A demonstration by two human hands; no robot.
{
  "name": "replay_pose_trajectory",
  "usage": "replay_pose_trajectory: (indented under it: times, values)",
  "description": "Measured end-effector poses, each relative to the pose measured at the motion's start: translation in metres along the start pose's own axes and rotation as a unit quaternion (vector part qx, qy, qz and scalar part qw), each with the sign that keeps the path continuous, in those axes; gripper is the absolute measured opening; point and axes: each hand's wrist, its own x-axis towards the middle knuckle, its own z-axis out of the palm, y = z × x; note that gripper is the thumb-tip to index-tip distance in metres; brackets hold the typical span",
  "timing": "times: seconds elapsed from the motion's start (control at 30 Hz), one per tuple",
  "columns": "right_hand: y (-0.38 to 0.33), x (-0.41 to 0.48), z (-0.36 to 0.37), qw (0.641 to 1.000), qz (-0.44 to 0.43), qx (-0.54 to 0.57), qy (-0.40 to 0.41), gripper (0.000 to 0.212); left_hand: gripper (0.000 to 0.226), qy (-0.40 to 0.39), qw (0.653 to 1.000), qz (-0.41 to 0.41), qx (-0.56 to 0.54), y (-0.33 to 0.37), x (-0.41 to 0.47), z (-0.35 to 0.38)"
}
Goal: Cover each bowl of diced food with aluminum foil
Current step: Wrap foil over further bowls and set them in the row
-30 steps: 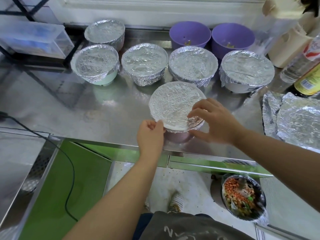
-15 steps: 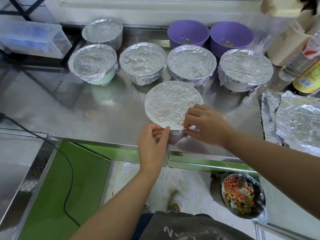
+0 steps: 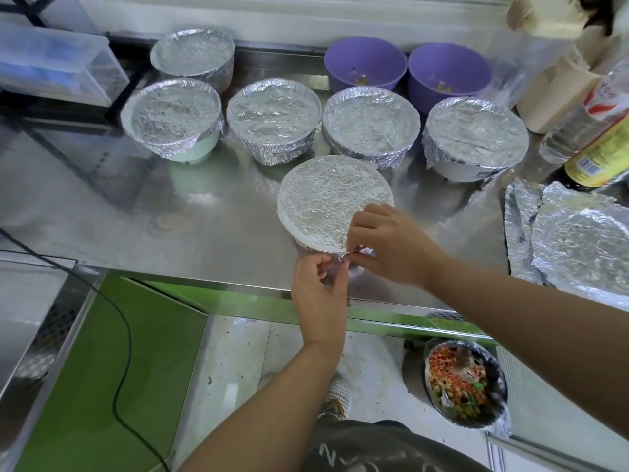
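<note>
A foil-covered bowl (image 3: 330, 199) stands near the front edge of the steel counter (image 3: 136, 206). My left hand (image 3: 318, 291) and my right hand (image 3: 388, 247) both pinch the loose foil at the bowl's near rim, fingertips almost meeting. Behind it stand several foil-covered bowls: (image 3: 173, 114), (image 3: 274, 112), (image 3: 371, 122), (image 3: 474, 134) and one further back (image 3: 192, 52). Two purple bowls (image 3: 366, 66) (image 3: 449, 71) stand uncovered at the back with a few food bits inside. Loose foil sheets (image 3: 575, 240) lie at the right.
Bottles (image 3: 599, 131) and a cream jug (image 3: 558, 93) stand at the back right. A clear plastic box (image 3: 58, 63) is at the back left. Below the counter sits a bin (image 3: 463, 386) with food scraps. A black cable (image 3: 119, 352) runs down the green panel.
My right hand slid from the top of the foil to the near rim beside my left hand. Both hands now pinch the foil edge.
</note>
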Motion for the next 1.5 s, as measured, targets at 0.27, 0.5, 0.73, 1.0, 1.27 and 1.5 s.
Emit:
replay_pose_trajectory:
  times: [0.27, 0.5, 0.73, 1.0, 1.27, 1.5]
  values:
    - [0.000, 0.003, 0.001, 1.000, -0.007, -0.009, -0.013, 0.016, 0.011, 0.031, 0.997, 0.048, 0.047, -0.007, 0.004, 0.001]
    - [-0.003, 0.007, -0.003, 1.000, -0.015, -0.008, -0.013, 0.019, 0.037, 0.042, 0.955, 0.159, 0.246, -0.005, 0.031, -0.029]
    - [-0.007, 0.007, 0.000, 1.000, 0.000, -0.030, 0.006, 0.013, 0.020, -0.021, 0.894, 0.330, 0.302, -0.012, 0.062, -0.046]
    - [-0.020, 0.010, 0.010, 0.994, -0.006, -0.074, 0.086, 0.022, 0.017, -0.058, 0.897, 0.339, 0.277, -0.011, 0.065, -0.047]
    - [-0.023, 0.009, 0.016, 0.991, 0.011, -0.083, 0.108, 0.014, 0.028, -0.061, 0.869, 0.392, 0.294, -0.012, 0.069, -0.051]
    - [-0.011, 0.006, 0.000, 0.997, -0.014, -0.067, 0.037, 0.026, 0.026, -0.088, 0.849, 0.408, 0.325, -0.006, 0.082, -0.063]
